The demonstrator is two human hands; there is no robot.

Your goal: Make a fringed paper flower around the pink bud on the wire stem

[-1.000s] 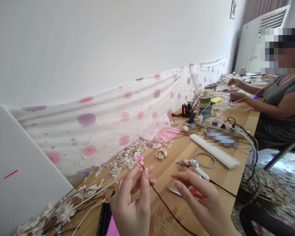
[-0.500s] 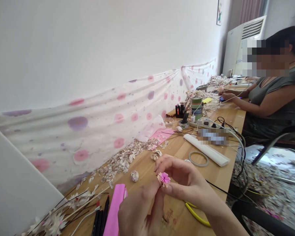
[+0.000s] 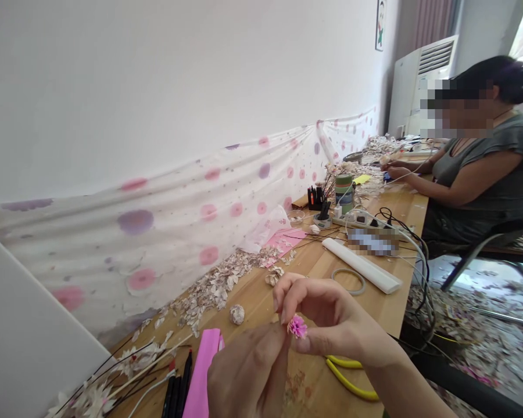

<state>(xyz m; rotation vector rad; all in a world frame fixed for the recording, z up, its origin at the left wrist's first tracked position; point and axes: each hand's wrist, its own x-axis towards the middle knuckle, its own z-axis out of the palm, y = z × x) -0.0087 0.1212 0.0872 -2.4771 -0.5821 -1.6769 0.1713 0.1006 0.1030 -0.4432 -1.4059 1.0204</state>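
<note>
A small pink flower (image 3: pixel 297 327) with pale outer petals is between my two hands, above the wooden table. My left hand (image 3: pixel 248 371) is closed, its fingertips pinched at the flower's base; any stem is hidden behind the fingers. My right hand (image 3: pixel 337 322) curls around the bloom from the other side, thumb below and fingertips above, touching the petals. Yellow-handled pliers or a similar tool (image 3: pixel 351 383) lie under my right wrist. Left of my left hand are a folded pink paper strip (image 3: pixel 203 371) and several black marker pens (image 3: pixel 174 392).
Dried petals (image 3: pixel 218 284) pile along the fabric-covered wall. A pale ball-shaped flower (image 3: pixel 237 314), a tape ring (image 3: pixel 347 281), a long white bar (image 3: pixel 361 265) and a power strip (image 3: pixel 359 217) with cables lie beyond. A co-worker (image 3: pixel 483 162) sits at the far right.
The flower has tilted and dropped slightly, showing more of its pink petals. My right fingers have shifted a little around it. The whole view has moved slightly.
</note>
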